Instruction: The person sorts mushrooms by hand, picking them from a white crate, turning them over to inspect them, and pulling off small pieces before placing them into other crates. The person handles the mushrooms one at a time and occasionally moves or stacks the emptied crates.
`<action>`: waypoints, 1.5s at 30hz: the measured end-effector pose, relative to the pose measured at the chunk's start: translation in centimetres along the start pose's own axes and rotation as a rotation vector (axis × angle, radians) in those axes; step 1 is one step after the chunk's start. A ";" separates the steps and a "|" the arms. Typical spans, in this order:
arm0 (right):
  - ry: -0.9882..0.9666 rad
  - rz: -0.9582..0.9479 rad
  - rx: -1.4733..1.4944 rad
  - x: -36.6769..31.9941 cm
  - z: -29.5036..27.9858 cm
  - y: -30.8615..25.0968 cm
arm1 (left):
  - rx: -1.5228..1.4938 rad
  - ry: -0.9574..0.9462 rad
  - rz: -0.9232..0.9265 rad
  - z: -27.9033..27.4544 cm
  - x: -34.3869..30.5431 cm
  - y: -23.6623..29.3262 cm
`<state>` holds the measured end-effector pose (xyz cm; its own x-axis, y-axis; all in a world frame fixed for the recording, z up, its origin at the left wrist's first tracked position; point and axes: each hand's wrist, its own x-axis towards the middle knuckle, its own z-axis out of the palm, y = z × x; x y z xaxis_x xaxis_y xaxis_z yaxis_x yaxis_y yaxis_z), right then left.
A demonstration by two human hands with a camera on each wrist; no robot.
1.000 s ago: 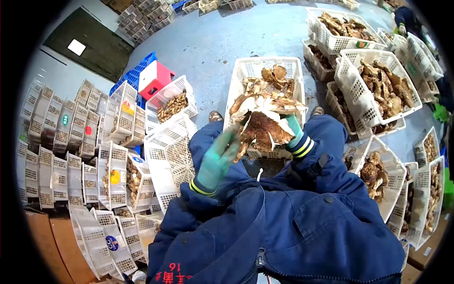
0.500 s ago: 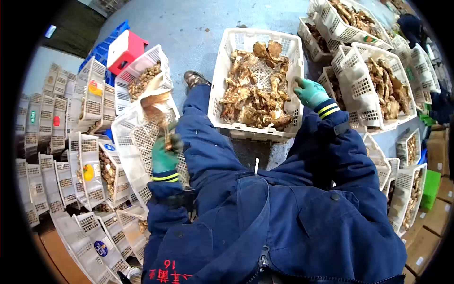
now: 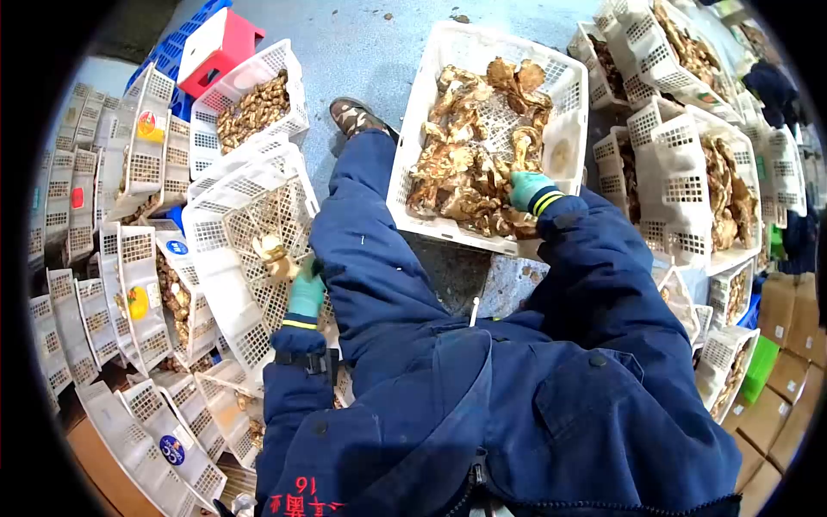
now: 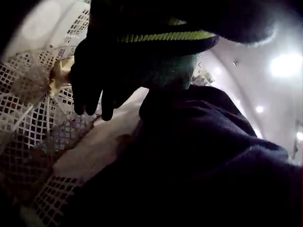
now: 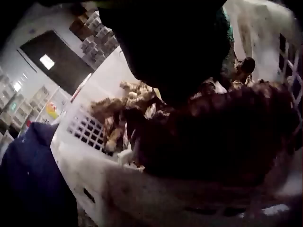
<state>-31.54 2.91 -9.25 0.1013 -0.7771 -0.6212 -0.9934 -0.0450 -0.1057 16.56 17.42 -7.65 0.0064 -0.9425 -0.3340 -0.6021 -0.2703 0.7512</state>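
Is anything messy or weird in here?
A little: some dark bits lie on the blue floor, past the crate between the person's legs. They look out of place because the mushrooms nearby are inside it. They're too small to tell what they are.

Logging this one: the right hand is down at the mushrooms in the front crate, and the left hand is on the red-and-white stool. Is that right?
Not quite: the left hand is at the white crate beside the left leg, not on the stool, as the head view shows. The right hand is indeed at the mushrooms in the front crate.
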 end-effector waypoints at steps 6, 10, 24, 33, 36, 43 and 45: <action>0.287 -0.099 1.277 -6.2 -6.7 2.7 | -0.104 -0.119 -0.099 5.3 -2.4 1.5; 0.418 -0.529 1.678 -10.8 -9.8 -0.4 | -0.173 -0.095 -0.153 6.9 -2.4 1.9; -0.202 -1.152 2.500 -13.3 -6.1 -2.9 | -0.752 0.009 -0.302 5.2 -2.1 1.8; 0.444 -1.120 1.732 -16.7 -11.2 -5.0 | -1.218 0.034 -0.400 2.9 -0.3 1.8; 0.455 -1.053 1.750 -17.4 -11.9 -5.3 | -1.250 0.028 -0.424 2.5 -1.0 1.6; 0.606 -0.982 1.576 -16.8 -12.3 -4.6 | -0.125 -0.372 0.134 1.0 -3.6 2.4; 0.549 -0.919 1.613 -16.6 -12.4 -3.9 | -0.197 -0.407 0.152 0.9 -4.1 2.5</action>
<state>-30.04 8.16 11.10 0.1376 -0.9524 0.2719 0.3561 -0.2086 -0.9108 14.30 20.73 -4.88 -0.4066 -0.8316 -0.3782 -0.4092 -0.2044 0.8893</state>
